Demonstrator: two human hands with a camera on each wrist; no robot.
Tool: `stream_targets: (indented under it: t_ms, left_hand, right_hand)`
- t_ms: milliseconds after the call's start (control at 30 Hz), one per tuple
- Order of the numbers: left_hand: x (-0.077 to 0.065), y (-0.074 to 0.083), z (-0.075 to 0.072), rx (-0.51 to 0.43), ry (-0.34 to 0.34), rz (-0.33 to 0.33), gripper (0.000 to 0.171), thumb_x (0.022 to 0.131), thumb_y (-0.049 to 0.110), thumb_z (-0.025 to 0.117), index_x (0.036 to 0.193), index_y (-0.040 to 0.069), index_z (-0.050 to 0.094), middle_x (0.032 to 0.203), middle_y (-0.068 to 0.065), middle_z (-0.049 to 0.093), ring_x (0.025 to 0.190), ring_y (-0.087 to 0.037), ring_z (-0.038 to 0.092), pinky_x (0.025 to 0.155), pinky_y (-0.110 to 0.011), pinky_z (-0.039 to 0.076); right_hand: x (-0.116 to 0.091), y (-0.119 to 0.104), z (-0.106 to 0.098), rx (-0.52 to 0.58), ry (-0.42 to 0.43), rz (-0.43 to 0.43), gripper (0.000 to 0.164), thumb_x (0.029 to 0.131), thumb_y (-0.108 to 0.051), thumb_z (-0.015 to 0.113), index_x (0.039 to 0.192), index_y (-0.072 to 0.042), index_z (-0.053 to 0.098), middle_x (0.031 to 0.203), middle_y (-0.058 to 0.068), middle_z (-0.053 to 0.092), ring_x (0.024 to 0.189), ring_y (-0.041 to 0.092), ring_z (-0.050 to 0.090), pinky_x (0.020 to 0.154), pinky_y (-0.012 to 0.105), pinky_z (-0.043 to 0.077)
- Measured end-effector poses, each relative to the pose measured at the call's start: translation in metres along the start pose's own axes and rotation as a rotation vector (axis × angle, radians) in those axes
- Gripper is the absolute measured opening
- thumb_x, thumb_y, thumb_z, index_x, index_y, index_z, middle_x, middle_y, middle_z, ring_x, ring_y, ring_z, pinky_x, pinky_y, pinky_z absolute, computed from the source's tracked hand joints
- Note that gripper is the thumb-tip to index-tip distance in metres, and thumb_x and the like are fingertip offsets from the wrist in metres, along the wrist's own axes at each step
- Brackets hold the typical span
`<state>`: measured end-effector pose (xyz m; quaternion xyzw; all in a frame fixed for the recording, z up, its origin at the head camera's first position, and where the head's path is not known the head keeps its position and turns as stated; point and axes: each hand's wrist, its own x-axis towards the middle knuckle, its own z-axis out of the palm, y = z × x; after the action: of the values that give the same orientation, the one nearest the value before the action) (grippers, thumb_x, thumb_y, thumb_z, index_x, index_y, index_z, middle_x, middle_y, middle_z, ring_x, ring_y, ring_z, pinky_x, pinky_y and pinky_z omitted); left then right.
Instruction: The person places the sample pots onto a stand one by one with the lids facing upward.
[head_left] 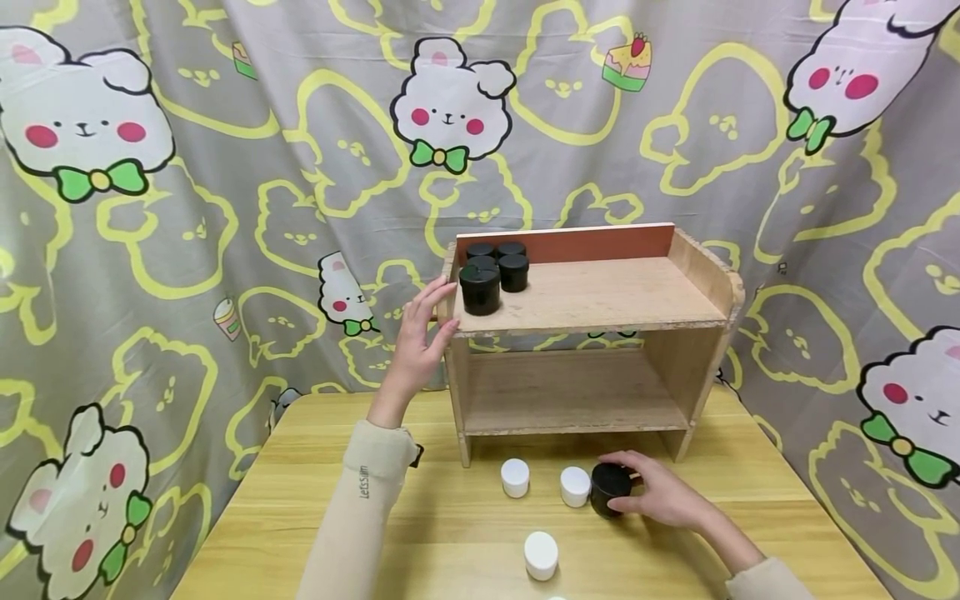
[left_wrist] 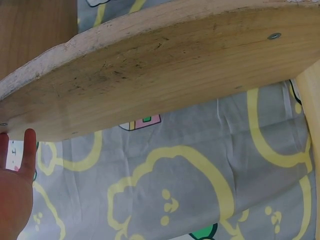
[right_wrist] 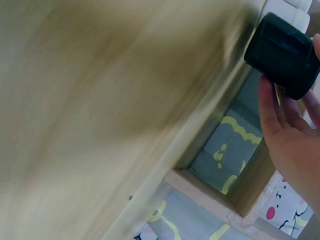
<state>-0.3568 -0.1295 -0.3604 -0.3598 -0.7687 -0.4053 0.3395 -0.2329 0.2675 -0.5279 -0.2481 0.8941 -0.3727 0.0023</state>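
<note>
My right hand [head_left: 663,496] grips a black round jar [head_left: 609,492] between thumb and fingers, low over the table in front of the shelf. The right wrist view has the same black jar [right_wrist: 282,55] at its upper right, fingers against its side. Up at the left end of the small wooden shelf [head_left: 592,300], my left hand [head_left: 420,342] rests on the side panel [left_wrist: 165,80] with its fingers extended. Beside those fingers, several black jars [head_left: 480,290] stand grouped in the left corner of the top board.
Right beside the held jar is a white round jar [head_left: 574,486]. Another white jar [head_left: 514,477] stands to its left, and a third white jar [head_left: 541,556] is nearer. Behind the wooden table [head_left: 300,500] hangs a patterned curtain [head_left: 322,150].
</note>
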Motion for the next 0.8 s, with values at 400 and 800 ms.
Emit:
stream_targets:
  t_ms: [400, 800]
  left_hand:
    - [0.0, 0.001, -0.001, -0.009, -0.002, -0.008, 0.052, 0.102, 0.012, 0.064, 0.152, 0.017, 0.049, 0.166, -0.001, 0.038, 0.147, -0.023, 0.04, 0.105, -0.045, 0.038]
    - [0.0, 0.002, -0.001, -0.011, -0.007, -0.016, 0.051, 0.103, 0.014, 0.063, 0.152, 0.017, 0.049, 0.166, -0.001, 0.038, 0.146, -0.023, 0.04, 0.105, -0.044, 0.039]
  right_hand:
    - [-0.001, -0.013, -0.014, 0.0, 0.046, -0.024, 0.061, 0.088, -0.035, 0.083, 0.139, -0.01, 0.062, 0.128, 0.008, 0.068, 0.108, 0.011, 0.062, 0.089, 0.031, 0.056]
    - [-0.001, -0.027, -0.031, -0.018, 0.083, -0.058, 0.059, 0.088, -0.033, 0.084, 0.139, -0.01, 0.062, 0.125, 0.007, 0.07, 0.103, 0.009, 0.064, 0.086, 0.03, 0.056]
